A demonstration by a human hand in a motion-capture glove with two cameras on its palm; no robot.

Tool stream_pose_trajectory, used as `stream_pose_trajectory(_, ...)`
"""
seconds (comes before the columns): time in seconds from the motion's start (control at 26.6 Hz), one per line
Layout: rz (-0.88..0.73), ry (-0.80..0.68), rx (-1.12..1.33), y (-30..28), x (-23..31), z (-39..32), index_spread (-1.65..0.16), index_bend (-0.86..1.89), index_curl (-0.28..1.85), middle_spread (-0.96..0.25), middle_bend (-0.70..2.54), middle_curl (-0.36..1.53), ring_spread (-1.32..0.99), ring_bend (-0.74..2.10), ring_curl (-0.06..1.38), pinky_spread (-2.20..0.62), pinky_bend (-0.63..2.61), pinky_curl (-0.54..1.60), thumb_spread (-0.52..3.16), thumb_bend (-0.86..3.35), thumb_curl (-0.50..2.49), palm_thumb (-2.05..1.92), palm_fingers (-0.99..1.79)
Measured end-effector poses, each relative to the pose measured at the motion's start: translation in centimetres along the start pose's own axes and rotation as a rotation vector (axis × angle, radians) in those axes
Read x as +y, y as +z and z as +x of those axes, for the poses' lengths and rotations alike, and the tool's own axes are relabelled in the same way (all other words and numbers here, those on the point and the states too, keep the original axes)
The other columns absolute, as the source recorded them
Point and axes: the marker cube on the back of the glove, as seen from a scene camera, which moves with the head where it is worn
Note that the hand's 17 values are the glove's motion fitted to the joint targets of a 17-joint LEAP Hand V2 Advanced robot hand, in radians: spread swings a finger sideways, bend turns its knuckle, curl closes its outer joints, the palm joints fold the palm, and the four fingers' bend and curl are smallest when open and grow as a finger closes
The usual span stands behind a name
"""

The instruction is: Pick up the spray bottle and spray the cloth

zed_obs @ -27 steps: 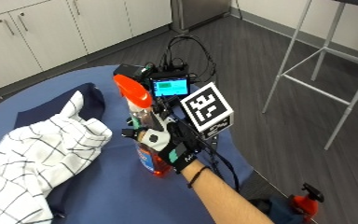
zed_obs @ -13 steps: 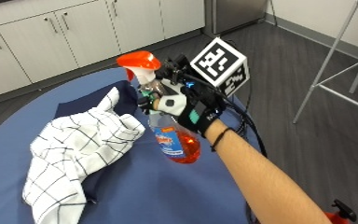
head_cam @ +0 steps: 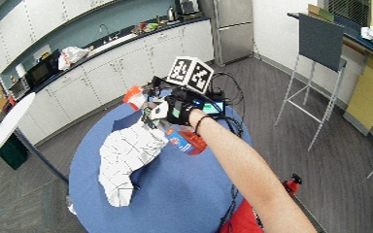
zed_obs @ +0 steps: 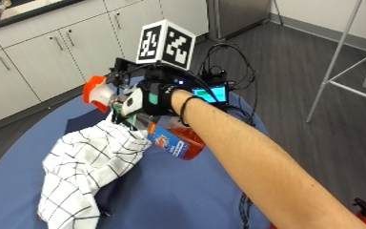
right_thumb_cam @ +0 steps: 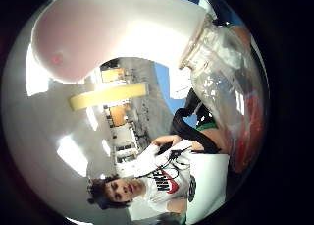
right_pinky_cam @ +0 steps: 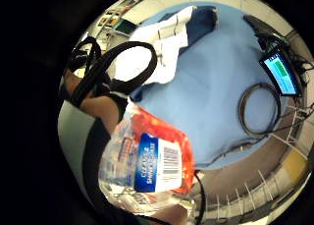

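1. Along the lower right of the outside view, a bare forearm reaches up toward the frame's centre, ending in the gloved right hand.
2. That hand's fingers are curled round the neck of the spray bottle, which it holds tilted above the surface, its orange nozzle head at the upper left and its body of orange liquid slanting toward the centre.
3. From the little finger side palm view, the bottle's clear body with its blue label fills the near part, close to the palm.
4. Just beside and below the nozzle, left of centre, the white checked cloth lies bunched on the round blue surface, over a dark blue cloth.
5. Behind the hand, toward the upper centre, a small lit screen and black cables sit at the surface's far edge.
6. Farthest back, white cabinets run across the upper left, and a metal stool stands on the grey floor at the right.
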Motion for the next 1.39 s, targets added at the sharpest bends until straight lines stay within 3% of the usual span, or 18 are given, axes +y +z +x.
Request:
stream_pose_trajectory(0.38, -0.215, 0.164, 0.070, 4.4, -2.2, 3.8, -0.26, 0.05, 0.14, -0.09, 0.54, 0.45, -0.06, 0.56, 0.39, 0.06, 0.49, 0.31, 0.89, 0.00, 0.51, 0.90, 1.08)
stream_pose_trajectory(1.05, -0.374, 0.216, 0.092, 12.1, -2.3, 7.3, -0.26, 0.05, 0.13, -0.09, 0.54, 0.45, -0.07, 0.58, 0.40, 0.04, 0.49, 0.32, 0.91, -0.02, 0.55, 0.91, 1.08)
stream_pose_trajectory(1.39, -0.382, 0.213, 0.085, 12.9, -2.1, 7.9, -0.25, 0.05, 0.13, -0.09, 0.54, 0.45, -0.07, 0.58, 0.40, 0.03, 0.49, 0.33, 0.92, -0.02, 0.56, 0.90, 1.08)
